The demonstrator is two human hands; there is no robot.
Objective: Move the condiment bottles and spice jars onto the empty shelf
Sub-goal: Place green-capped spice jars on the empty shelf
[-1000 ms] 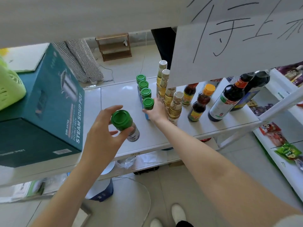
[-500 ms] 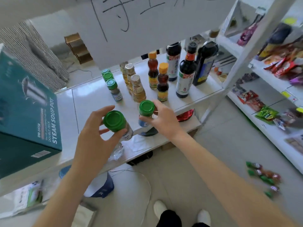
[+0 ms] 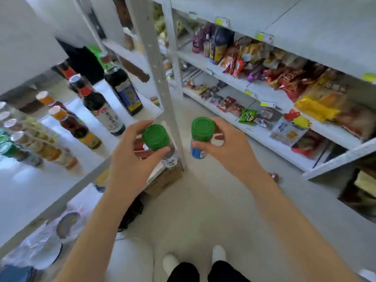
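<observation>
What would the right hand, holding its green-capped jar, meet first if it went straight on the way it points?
Probably the grey upright post of the rack: the right hand and its jar point at it. Depth is unclear, so it might pass beside.

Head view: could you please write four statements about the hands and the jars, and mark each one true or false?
1. The left hand grips a green-lidded jar with a white label. True.
2. The right hand is empty. False: it grips a green-lidded jar with a blue label.
3. The two jars touch each other. False: they are apart.
4. Dark sauce bottles stand on the shelf at the left. True.
</observation>
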